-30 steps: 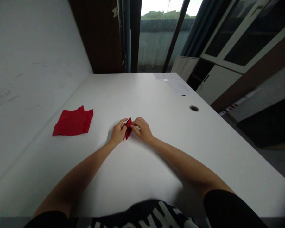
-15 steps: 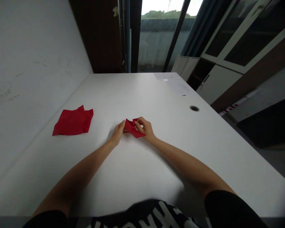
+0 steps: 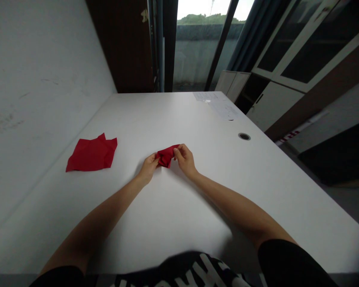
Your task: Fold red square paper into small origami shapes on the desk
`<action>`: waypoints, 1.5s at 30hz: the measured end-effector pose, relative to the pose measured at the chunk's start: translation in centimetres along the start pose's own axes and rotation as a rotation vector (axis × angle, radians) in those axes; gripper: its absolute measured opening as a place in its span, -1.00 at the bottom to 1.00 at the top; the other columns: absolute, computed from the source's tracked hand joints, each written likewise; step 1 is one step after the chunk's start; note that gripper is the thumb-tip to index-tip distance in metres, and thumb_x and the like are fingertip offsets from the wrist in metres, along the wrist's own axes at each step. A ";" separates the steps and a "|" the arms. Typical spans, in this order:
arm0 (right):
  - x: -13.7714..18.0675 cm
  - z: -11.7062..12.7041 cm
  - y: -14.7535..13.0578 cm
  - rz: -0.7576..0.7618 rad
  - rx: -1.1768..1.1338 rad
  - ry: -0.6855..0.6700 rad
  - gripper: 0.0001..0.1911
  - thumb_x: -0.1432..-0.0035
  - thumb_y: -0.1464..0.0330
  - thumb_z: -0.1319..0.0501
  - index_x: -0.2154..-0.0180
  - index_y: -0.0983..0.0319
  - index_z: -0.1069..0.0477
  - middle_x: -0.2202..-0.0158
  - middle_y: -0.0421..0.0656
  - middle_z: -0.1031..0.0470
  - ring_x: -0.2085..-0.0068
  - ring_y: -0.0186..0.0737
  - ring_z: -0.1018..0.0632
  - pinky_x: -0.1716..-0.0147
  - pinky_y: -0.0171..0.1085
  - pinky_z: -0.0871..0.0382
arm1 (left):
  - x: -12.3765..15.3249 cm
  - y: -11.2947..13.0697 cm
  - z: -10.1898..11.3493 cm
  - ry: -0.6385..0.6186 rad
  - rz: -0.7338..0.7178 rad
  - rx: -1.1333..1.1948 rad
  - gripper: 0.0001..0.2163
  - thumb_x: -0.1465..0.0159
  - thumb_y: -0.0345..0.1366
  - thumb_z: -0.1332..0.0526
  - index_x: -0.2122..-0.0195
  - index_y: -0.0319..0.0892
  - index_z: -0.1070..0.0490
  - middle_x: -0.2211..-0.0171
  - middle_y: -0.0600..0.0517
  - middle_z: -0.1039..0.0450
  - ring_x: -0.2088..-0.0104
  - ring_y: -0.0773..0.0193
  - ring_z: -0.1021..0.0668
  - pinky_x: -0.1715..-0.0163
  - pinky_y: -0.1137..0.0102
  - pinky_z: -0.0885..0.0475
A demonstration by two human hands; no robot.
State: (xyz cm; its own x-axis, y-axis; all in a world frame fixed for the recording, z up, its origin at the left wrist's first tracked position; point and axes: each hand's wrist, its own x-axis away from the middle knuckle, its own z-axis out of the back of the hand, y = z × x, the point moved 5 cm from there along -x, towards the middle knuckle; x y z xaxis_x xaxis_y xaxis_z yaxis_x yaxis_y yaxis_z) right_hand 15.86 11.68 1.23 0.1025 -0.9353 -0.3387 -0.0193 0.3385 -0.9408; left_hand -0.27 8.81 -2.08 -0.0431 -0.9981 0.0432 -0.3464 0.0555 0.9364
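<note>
Sleeves (image 3: 287, 259), black and short, are closest to me on the near side of the crumpled red piece (image 3: 166, 154), and bare forearms (image 3: 233, 201) reach from them toward it over the white counter (image 3: 197, 223). At the piece's left end the left hand (image 3: 148, 167) pinches it, thumb and fingers drawn close together. At its upper right corner the right hand (image 3: 186, 159) has the edge nipped between thumb and fingertips. I'd guess the two-ended grip is there to spread something so thin and limp, leaving its creased middle within easy reach of both thumbs. Whether it is paper or cloth, I can't tell. So the crumpled red piece lies between the two hands, touching both, with its lower edge drooping toward the counter; whether it meets the surface isn't clear.

Well to the left of that piece, a flat red sheet (image 3: 91, 155) rests on the counter, uneven along its edges, perhaps put there to leave the hands room. Beyond the piece and off to its right sits a round cable hole (image 3: 244, 136). Farther past it lie pale papers (image 3: 219, 107), and beyond everything stands a window (image 3: 205, 52).
</note>
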 end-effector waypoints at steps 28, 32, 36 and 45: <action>0.3 -0.3 0.9 -0.112 -0.078 0.049 -0.61 -0.28 -0.03 -0.17 0.33 0.13 -0.22 0.58 -0.30 -0.41 0.57 -0.32 -0.39 0.56 -0.32 -0.27 | 0.4 1.3 0.0 -0.069 0.019 0.213 -0.65 -0.15 -0.23 -0.43 0.10 -0.12 -0.37 0.14 -0.02 -0.55 0.19 0.25 -0.55 0.18 0.35 -0.39; 1.2 -0.7 -0.7 -0.028 0.032 -0.024 -0.64 -0.32 0.02 -0.16 0.34 0.15 -0.29 0.53 -0.24 -0.47 0.52 -0.29 -0.45 0.50 -0.29 -0.32 | 0.2 1.2 0.4 0.007 -0.023 0.208 -0.64 -0.14 -0.24 -0.43 0.09 -0.14 -0.37 0.19 0.01 -0.55 0.22 0.28 -0.56 0.17 0.36 -0.41; 2.0 -1.4 -2.8 0.241 0.363 -0.127 -0.76 -0.35 0.15 -0.17 0.17 0.16 -0.49 0.33 -0.14 -0.54 0.37 -0.24 -0.49 0.33 -0.24 -0.38 | 0.0 1.1 0.7 0.045 -0.049 0.189 -0.66 -0.16 -0.20 -0.41 0.10 -0.14 -0.37 0.19 0.01 -0.54 0.23 0.27 -0.56 0.17 0.34 -0.42; 1.8 -1.8 -2.5 0.276 0.457 -0.161 -0.83 -0.35 0.28 -0.17 0.15 0.15 -0.53 0.33 -0.15 -0.52 0.35 -0.23 -0.48 0.32 -0.25 -0.35 | -0.6 1.1 1.5 0.075 -0.105 0.162 -0.79 -0.19 -0.23 -0.36 0.19 -0.15 -0.45 0.23 0.03 -0.53 0.21 0.29 -0.55 0.13 0.39 -0.41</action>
State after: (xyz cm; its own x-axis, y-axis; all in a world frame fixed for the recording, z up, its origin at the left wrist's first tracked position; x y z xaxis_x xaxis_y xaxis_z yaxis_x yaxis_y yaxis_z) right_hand 14.30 9.00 2.94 0.3065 -0.7901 -0.5309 0.3623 0.6126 -0.7025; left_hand -1.99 9.51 -1.61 0.0689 -0.9974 -0.0206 -0.4918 -0.0520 0.8691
